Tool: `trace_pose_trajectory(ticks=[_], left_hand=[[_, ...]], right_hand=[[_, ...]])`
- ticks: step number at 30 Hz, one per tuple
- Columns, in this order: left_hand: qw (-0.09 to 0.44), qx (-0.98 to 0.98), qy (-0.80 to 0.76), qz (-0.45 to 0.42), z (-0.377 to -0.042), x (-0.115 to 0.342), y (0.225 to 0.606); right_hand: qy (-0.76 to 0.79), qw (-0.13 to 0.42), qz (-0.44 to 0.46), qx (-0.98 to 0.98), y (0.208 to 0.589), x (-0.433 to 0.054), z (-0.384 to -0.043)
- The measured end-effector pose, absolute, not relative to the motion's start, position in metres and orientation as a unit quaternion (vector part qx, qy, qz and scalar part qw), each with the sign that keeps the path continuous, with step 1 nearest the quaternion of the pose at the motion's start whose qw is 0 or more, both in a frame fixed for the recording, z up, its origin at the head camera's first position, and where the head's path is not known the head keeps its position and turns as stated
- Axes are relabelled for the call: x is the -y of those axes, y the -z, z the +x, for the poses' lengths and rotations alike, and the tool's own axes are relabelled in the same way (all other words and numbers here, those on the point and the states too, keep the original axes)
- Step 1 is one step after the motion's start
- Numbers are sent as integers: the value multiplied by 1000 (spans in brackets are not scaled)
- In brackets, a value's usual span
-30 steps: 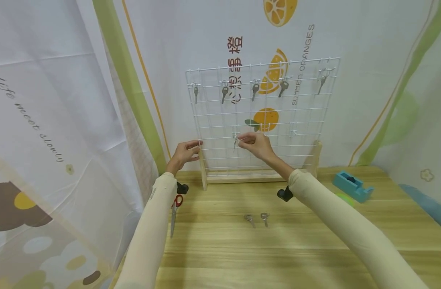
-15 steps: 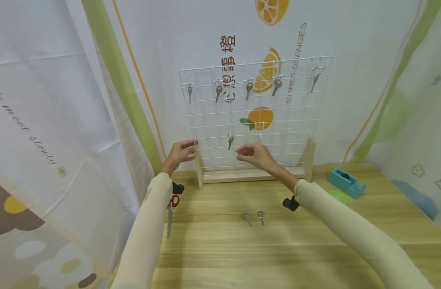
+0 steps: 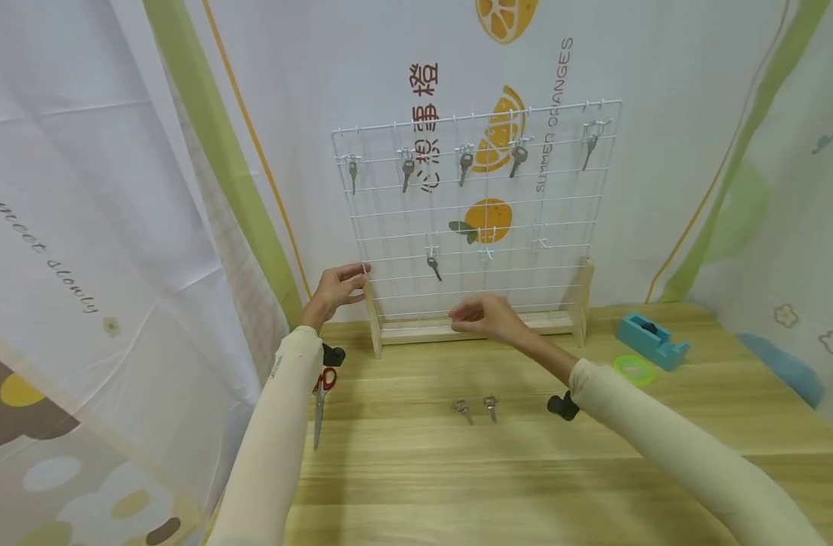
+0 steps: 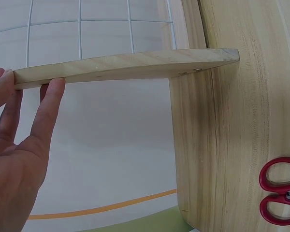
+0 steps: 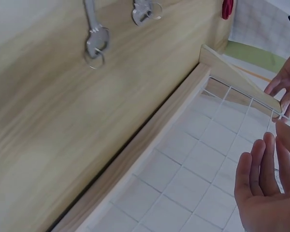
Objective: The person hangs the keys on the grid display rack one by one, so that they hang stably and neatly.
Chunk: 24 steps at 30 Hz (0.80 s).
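Observation:
A white wire grid rack (image 3: 480, 206) stands upright in a wooden base. My left hand (image 3: 337, 290) grips its left wooden post (image 4: 101, 67), thumb and fingers on opposite sides of the edge. Five hooks in the top row each carry a key, among them one (image 3: 518, 161) near the right. Lower down, a key (image 3: 434, 267) hangs from a hook left of centre; beside it are two bare hooks, one of them a white hook (image 3: 486, 253). My right hand (image 3: 490, 318), holding nothing, is in front of the grid's bottom part, fingers loosely bent. Two keys (image 3: 491, 408) lie on the table.
Red-handled scissors (image 3: 321, 402) lie by my left forearm. At the right are a blue tape dispenser (image 3: 651, 341) and a green ring-shaped roll (image 3: 633, 370). A printed curtain (image 3: 280, 91) hangs behind the rack.
My right hand has let go of the key on the lower left hook and moved down and away. That key now hangs freely, swinging. The left hand stays on the post.

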<state>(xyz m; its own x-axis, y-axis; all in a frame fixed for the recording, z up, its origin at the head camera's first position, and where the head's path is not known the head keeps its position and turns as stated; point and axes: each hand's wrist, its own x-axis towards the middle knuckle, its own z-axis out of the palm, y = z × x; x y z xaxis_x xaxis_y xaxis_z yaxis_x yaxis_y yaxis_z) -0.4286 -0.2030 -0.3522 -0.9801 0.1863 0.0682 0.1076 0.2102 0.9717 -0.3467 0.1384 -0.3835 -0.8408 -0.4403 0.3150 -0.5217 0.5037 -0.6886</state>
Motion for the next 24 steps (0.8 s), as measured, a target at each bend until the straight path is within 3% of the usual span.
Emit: trace_pose_trajectory(ticks=[24], left_hand=[[30, -775, -625, 88, -429, 202, 353]], right_hand=[[-426, -40, 330, 842, 449, -156, -322]])
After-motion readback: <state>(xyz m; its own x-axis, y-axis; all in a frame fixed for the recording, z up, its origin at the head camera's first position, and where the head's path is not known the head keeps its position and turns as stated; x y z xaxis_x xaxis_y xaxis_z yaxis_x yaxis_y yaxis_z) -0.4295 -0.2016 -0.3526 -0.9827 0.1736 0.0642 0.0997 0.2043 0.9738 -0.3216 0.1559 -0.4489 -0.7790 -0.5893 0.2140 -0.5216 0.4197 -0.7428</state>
